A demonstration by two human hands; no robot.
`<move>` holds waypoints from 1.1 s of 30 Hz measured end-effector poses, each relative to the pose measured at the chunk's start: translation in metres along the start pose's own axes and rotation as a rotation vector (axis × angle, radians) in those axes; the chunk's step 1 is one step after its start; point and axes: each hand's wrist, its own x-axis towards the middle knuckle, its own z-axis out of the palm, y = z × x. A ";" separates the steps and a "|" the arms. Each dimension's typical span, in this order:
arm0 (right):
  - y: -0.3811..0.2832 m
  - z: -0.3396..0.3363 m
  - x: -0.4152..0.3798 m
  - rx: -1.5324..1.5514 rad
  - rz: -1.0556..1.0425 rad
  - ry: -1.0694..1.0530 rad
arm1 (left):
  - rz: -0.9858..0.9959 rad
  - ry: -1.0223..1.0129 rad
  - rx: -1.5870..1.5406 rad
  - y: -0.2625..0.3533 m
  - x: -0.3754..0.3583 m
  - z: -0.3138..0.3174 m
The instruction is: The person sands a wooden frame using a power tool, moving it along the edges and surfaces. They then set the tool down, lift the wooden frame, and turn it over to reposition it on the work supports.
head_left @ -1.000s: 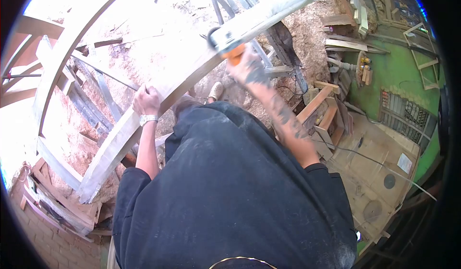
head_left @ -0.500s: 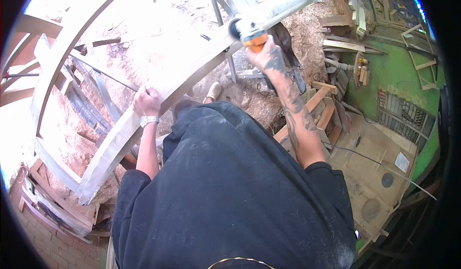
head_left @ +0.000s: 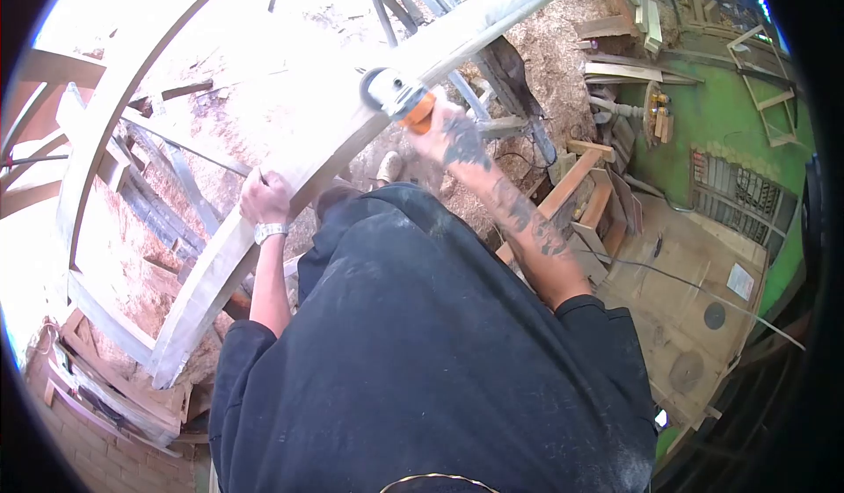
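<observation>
A long, pale, curved wooden beam (head_left: 338,144) runs diagonally from the lower left to the upper right. My right hand (head_left: 437,131) is wrapped round an orange and silver angle grinder (head_left: 406,102), whose round disc is over the beam's middle. My left hand (head_left: 265,197), with a watch at the wrist, is closed at the beam's near edge, left of the grinder. A thin dark rod (head_left: 189,146) reaches up to that hand. Whether the fingers grip the beam or the rod is hard to make out.
A curved wooden frame (head_left: 110,110) stands at the left. Wood pieces (head_left: 571,181) and a board with discs (head_left: 677,317) lie at the right, where a cable (head_left: 686,289) crosses. Beneath the beam are metal legs (head_left: 380,9) and a shoe (head_left: 390,167).
My right hand has brought the grinder down and left along the beam, towards my left hand. My left hand has barely moved.
</observation>
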 end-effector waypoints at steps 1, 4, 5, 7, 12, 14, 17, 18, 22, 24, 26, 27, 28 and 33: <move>0.011 -0.006 0.008 -0.004 -0.014 0.054 | -0.004 0.003 0.013 0.003 0.000 0.000; 0.034 -0.028 0.033 -0.018 0.161 0.023 | -0.009 0.007 0.015 0.005 -0.001 0.001; 0.041 -0.033 0.041 -0.027 0.186 0.054 | -0.009 0.008 0.011 0.003 -0.001 0.000; 0.060 -0.041 0.057 -0.014 0.201 0.123 | -0.005 0.024 0.020 0.002 -0.001 0.001; 0.051 -0.036 0.060 0.001 0.172 0.079 | 0.004 0.024 0.040 0.003 0.002 0.001; 0.036 -0.007 0.043 0.045 0.118 0.029 | 0.002 0.026 0.047 0.004 0.002 0.002; 0.007 -0.005 0.018 0.019 0.020 -0.067 | 0.021 0.024 0.040 -0.001 0.000 0.003; 0.006 -0.004 0.018 0.002 0.028 -0.062 | 0.020 0.021 0.039 -0.001 0.001 0.003; 0.030 -0.023 0.037 -0.037 0.030 0.132 | 0.016 0.023 0.048 0.001 -0.002 0.001; 0.053 -0.038 0.060 0.009 0.179 0.121 | 0.023 0.036 0.048 0.002 0.000 0.001; 0.074 -0.048 0.078 0.019 0.236 0.147 | 0.025 0.044 0.046 0.003 0.000 0.003; 0.072 -0.052 0.080 0.023 0.240 0.132 | 0.016 0.042 0.040 0.002 0.000 0.003; 0.069 -0.055 0.081 0.029 0.244 0.118 | 0.009 0.041 0.035 0.003 -0.001 0.002; 0.012 -0.003 0.033 0.016 0.077 0.004 | -0.004 -0.007 0.035 0.002 0.000 0.002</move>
